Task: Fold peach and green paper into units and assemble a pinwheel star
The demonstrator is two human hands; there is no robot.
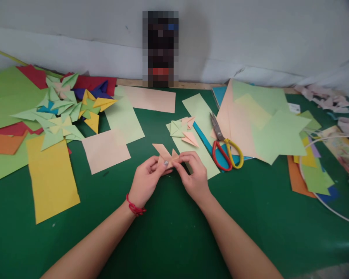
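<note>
Between both hands is a small folded piece of peach paper (164, 154) with pointed flaps, held just above the green table. My left hand (147, 176) pinches its left side, thumb on top and fingers partly hidden beneath. On the right edge, my right hand (194, 173) grips the same piece between thumb and forefinger. Just beyond the hands lies a partly folded green-and-peach paper piece (180, 130) on a pale green strip (203, 143). Scissors (222, 141) with one red and one yellow handle rest right of it, blades pointing away.
Several folded paper stars (61, 130) are heaped on coloured sheets at the left. A yellow sheet (54, 182) and a peach sheet (106, 151) lie nearer. At right are large pale sheets (276, 135), coloured scraps (311, 166) and a white cable (334, 214). A pixelated object (160, 48) stands against the wall.
</note>
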